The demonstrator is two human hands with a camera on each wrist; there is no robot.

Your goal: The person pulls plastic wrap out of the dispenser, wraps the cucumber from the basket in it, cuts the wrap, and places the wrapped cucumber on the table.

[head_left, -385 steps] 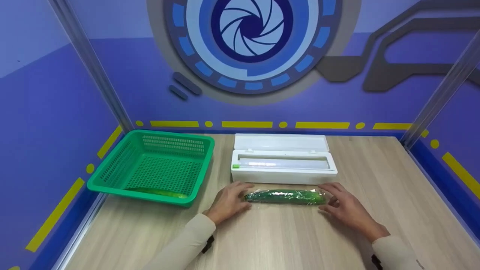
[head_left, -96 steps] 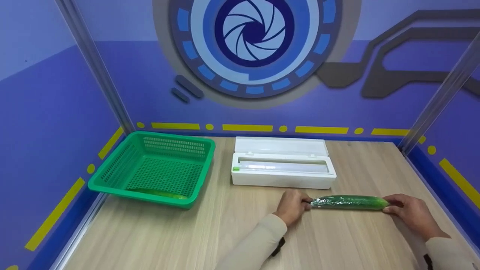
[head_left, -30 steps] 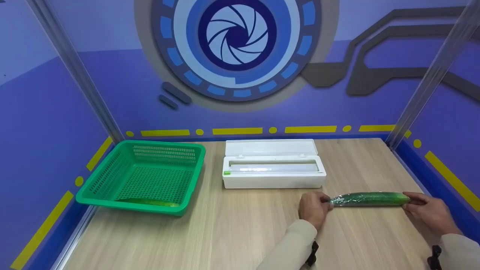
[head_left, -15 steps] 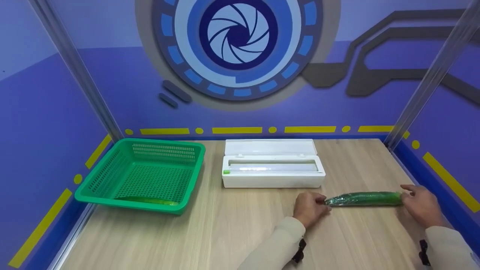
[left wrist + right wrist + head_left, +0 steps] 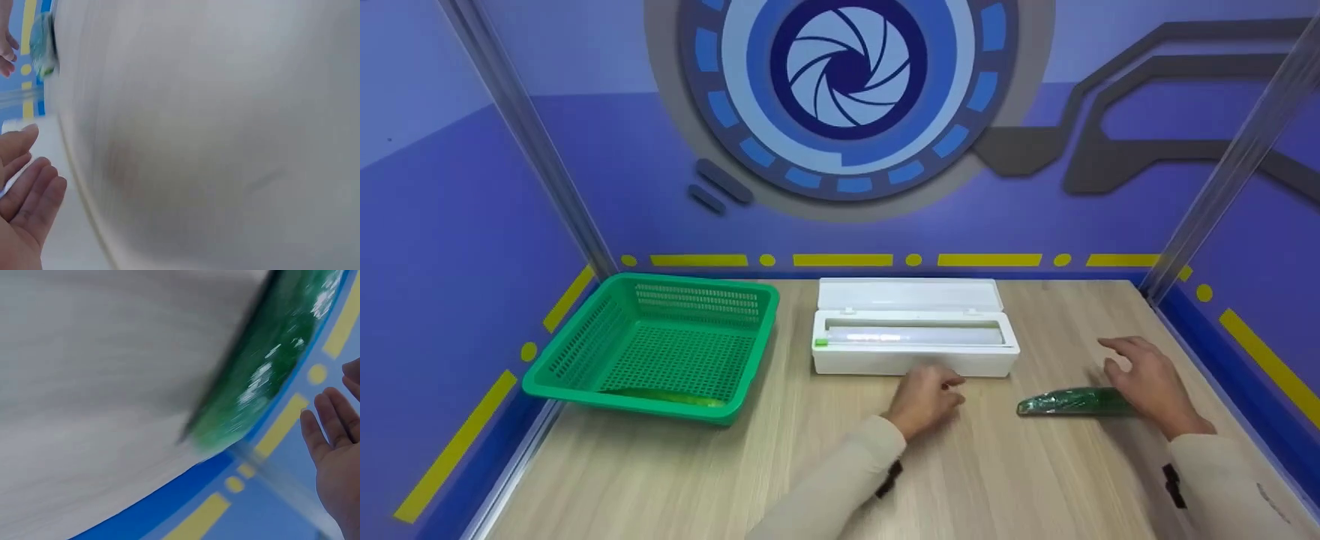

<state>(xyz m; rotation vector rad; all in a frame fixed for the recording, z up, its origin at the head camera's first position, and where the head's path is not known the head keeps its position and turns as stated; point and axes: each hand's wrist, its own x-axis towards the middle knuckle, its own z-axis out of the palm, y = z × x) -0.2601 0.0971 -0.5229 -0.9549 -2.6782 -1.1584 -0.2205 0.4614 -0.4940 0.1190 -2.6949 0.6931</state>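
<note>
A cucumber in clear plastic wrap (image 5: 1072, 403) lies flat on the right part of the table. Over its right end hovers my right hand (image 5: 1156, 386), which hides that end in the head view. The right wrist view shows this hand's fingers (image 5: 332, 427) loosely extended and apart from the blurred cucumber (image 5: 259, 377). My left hand (image 5: 922, 401) is just in front of a white cling film dispenser (image 5: 915, 364), holding nothing. Its fingers (image 5: 39, 197) are relaxed in the left wrist view. The dispenser's lid is tipped back, and a film roll (image 5: 915, 335) shows inside.
At the left stands a green plastic basket (image 5: 739, 401) with another cucumber (image 5: 667, 396) at its near side. Printed panels (image 5: 847, 225) with metal corner posts (image 5: 1234, 176) bound the wooden table (image 5: 960, 465) at the back and sides.
Earlier both hands held the wrapped cucumber's ends, moving it rightward from in front of the dispenser. Now both have let go; the left has moved left, the right up and slightly left.
</note>
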